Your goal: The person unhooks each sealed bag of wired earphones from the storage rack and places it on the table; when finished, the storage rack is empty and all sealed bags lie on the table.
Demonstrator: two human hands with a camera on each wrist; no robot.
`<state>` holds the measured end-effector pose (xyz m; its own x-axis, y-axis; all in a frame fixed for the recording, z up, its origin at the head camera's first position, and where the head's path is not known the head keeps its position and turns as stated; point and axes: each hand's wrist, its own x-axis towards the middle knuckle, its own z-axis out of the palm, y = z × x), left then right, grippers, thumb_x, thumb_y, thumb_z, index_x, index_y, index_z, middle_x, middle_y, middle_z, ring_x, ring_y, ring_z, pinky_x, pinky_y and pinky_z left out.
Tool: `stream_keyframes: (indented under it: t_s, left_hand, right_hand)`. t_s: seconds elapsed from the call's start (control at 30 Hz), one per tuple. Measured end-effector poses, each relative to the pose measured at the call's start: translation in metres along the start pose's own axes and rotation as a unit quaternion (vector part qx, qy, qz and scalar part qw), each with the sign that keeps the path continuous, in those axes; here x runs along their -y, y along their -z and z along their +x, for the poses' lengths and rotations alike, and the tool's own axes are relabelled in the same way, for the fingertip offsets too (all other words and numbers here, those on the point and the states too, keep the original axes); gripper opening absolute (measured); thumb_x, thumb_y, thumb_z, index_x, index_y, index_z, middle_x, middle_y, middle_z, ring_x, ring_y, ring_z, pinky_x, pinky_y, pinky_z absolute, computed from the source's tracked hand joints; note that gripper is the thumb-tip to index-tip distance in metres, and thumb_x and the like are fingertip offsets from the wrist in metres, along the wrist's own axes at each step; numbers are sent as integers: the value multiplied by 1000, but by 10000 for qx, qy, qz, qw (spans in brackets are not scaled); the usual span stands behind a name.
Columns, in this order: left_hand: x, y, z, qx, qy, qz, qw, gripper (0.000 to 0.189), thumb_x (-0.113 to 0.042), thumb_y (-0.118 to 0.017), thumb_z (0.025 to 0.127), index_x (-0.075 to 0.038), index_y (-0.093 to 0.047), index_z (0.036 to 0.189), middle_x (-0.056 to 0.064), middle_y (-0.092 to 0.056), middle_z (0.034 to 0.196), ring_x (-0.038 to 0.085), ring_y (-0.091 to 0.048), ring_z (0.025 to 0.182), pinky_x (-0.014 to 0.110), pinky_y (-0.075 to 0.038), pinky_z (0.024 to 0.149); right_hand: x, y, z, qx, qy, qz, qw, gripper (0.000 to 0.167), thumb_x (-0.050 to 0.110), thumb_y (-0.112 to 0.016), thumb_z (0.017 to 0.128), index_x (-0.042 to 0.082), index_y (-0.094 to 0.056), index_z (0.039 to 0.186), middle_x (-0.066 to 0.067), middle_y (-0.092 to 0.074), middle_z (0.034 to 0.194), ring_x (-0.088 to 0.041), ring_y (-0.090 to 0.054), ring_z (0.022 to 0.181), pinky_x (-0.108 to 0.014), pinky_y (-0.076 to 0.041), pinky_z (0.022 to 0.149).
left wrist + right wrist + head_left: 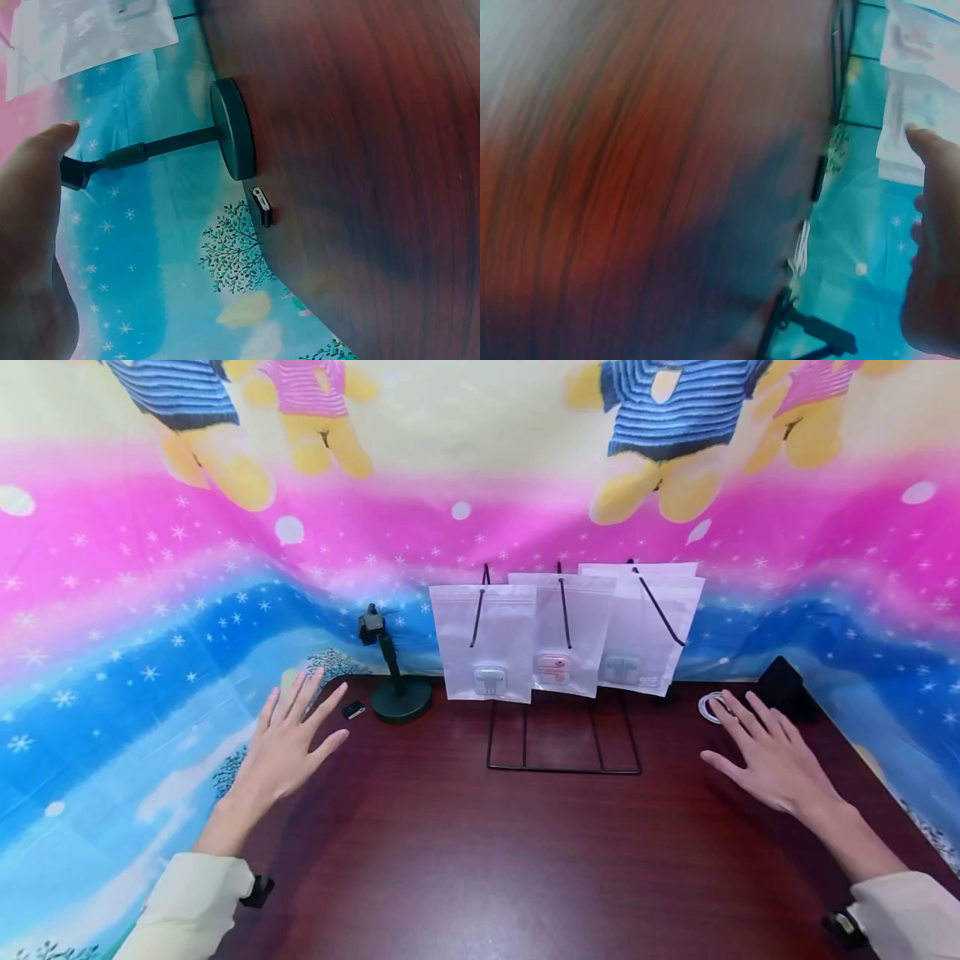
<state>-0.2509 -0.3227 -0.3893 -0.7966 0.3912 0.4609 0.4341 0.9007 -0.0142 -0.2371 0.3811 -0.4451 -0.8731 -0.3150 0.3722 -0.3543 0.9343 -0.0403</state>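
My left hand (288, 752) hovers over the table's left side, fingers spread and straight, holding nothing. Closest to it are a small black object with a metallic end (352, 710) and a dark green desk phone stand (401, 700). On the right, my right hand (776, 764) is also spread and holds nothing; its fingertips overlap a coiled white cable (707, 708) in the head view, and contact cannot be told. Between the hands stands a black wire rack (562, 769). White zip bags hang from its hooks: a left bag (465, 627), a middle bag (543, 618) and right bags (637, 627), with cased earphones showing through.
A black angular stand (783, 689) sits at the back right corner. The dark red wooden table (480, 860) runs back to a printed cloth (450, 539) with bears and snowflakes, which also rises along the left and right sides.
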Motion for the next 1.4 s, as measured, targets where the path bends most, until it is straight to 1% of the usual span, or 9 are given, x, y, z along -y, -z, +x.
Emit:
stream_keyframes:
  t_s: [0.13, 0.27, 0.4, 0.53, 0.6, 0.73, 1.0, 1.1, 1.4]
  left_hand:
    - [-5, 3, 5, 46, 319, -1046, 9940, 71, -43, -57, 106, -29, -24, 167, 4, -5, 176, 31, 1, 161, 60, 4, 126]
    - [-10, 8, 14, 106, 651, -2017, 9772, 69, -39, -56, 107, -32, -22, 167, 4, -8, 175, 37, -4, 160, 73, -2, 121]
    - [-14, 11, 24, 278, 969, -2642, 9592, 65, -40, -51, 109, -39, -19, 166, -2, -8, 175, 39, -6, 160, 83, -9, 112]
    - [-17, 12, 33, 478, 1252, -3175, 9387, 59, -44, -44, 111, -46, -17, 164, -7, -10, 174, 35, -8, 160, 80, -10, 115]
    - [-20, 11, 38, 558, 1314, -3460, 9273, 57, -44, -43, 112, -45, -18, 164, -4, -14, 174, 35, -12, 159, 75, -13, 119]
    - [-27, 8, 51, 676, 1394, -3883, 9084, 59, -46, -44, 111, -41, -20, 165, 2, -25, 171, 33, -26, 156, 64, -22, 122]
    - [-44, -1, 91, 480, 1287, -4543, 8802, 64, -45, -51, 109, -32, -25, 166, 3, -36, 167, 26, -36, 153, 54, -32, 122]
    - [-50, -3, 106, 306, 1247, -4633, 8768, 63, -42, -55, 108, -31, -31, 164, 5, -41, 164, 24, -39, 151, 51, -35, 121]
    - [-66, -10, 141, -23, 1180, -4375, 8914, 60, -41, -60, 106, -30, -38, 161, 7, -51, 157, 24, -49, 144, 50, -37, 119]
  right_hand:
    - [10, -4, 7, 581, -343, 1530, 9859, 89, 43, -65, 101, 18, -14, 169, -18, -13, 173, -47, -6, 157, -78, -12, 113]
    - [20, -8, 17, 1244, -633, 3059, 9418, 90, 36, -66, 103, 16, -7, 169, -26, -8, 171, -57, -6, 152, -83, -13, 108]
    - [29, -16, 24, 1774, -978, 3968, 8953, 89, 37, -61, 106, 19, -1, 169, -23, -1, 172, -60, -5, 151, -81, -14, 111]
    - [37, -32, 32, 1933, -1092, 4422, 8690, 87, 37, -58, 107, 14, -1, 168, -22, -4, 173, -59, -11, 151, -77, -18, 115]
    - [40, -41, 36, 1945, -1051, 4425, 8691, 88, 37, -60, 106, 9, -4, 168, -24, -9, 172, -56, -12, 152, -75, -19, 116]
    - [45, -55, 47, 2094, -1041, 4047, 8841, 91, 42, -66, 102, 10, -13, 167, -28, -15, 169, -53, -11, 153, -76, -20, 114]
    - [42, -67, 61, 2142, -764, 3574, 9058, 100, 42, -81, 90, 12, -23, 166, -24, -14, 170, -53, -8, 151, -80, -20, 109]
    - [39, -68, 61, 2132, -586, 3492, 9106, 101, 38, -83, 88, 9, -25, 165, -22, -14, 170, -53, -9, 150, -83, -14, 107]
    - [40, -75, 67, 2128, -423, 3416, 9144, 95, 39, -82, 90, 6, -30, 163, -20, -15, 171, -52, -9, 150, -85, -4, 106]
